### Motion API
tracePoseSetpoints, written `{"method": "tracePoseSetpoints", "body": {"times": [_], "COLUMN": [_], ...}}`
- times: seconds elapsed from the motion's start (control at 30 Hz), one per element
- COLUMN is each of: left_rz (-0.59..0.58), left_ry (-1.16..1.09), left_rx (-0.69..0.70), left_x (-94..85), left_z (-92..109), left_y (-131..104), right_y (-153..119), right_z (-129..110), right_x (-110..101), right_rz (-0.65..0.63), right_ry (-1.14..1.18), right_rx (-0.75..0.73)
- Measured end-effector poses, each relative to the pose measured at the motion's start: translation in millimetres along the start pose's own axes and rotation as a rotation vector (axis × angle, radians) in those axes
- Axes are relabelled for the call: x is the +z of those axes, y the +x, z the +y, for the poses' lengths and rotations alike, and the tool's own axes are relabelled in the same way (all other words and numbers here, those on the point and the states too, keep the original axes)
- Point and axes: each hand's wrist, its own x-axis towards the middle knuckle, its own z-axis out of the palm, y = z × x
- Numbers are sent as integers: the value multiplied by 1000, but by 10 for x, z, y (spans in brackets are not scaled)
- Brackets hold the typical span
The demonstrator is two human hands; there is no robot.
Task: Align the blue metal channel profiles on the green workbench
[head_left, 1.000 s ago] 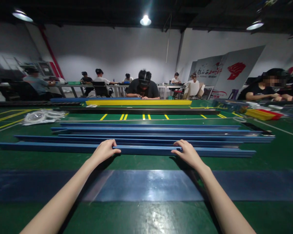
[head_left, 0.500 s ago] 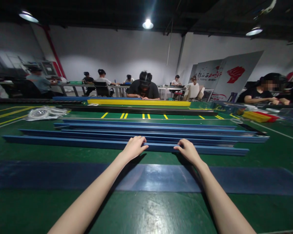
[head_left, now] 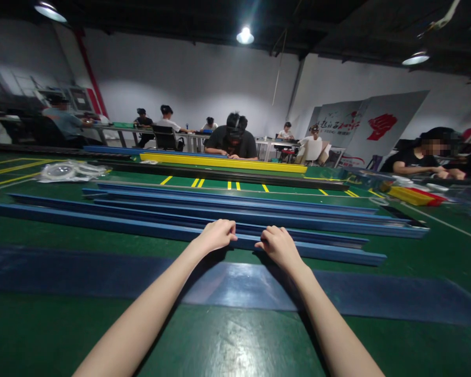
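A long blue channel rail (head_left: 329, 253) lies across the green table, nearest to me among several such rails. My left hand (head_left: 217, 234) is closed over it near its middle, fingers hooked over the far side and thumb at the near wall. Just to the right, my right hand (head_left: 278, 244) is curled round the same rail, its thumb towards the left hand. Behind it lie more blue rails (head_left: 259, 213), roughly parallel. In front, under my forearms, a flat, glossy, dark blue strip (head_left: 239, 285) rests on the table.
Beyond the rails are a yellow bar (head_left: 223, 163), a black bar (head_left: 204, 173) and a clear plastic bag (head_left: 68, 170). Yellow and red trays (head_left: 414, 196) stand at the right. A person (head_left: 231, 139) bends over the table's far side; others sit at tables behind.
The nearest rail has shifted left, its left end now at the picture's edge. My right hand has moved left, closer to my left hand. The view has tilted slightly.
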Motion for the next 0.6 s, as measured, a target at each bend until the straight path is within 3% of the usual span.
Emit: {"method": "tracePoseSetpoints", "body": {"times": [0.1, 0.23, 0.43, 0.6], "left_rz": [-30, -54, -106, -122], "left_ry": [-3, 14, 66, 108], "left_rx": [-47, -101, -200, -262], "left_x": [-74, -182, -360, -457], "left_z": [-33, -150, -486, -756], "left_y": [6, 12, -62, -132], "right_y": [-14, -75, -203, -222], "right_z": [50, 240, 561, 564], "right_x": [-55, -117, -195, -171], "right_rz": [-30, -69, -147, -170], "right_ry": [45, 120, 142, 14], "right_rx": [-30, 50, 191, 218]}}
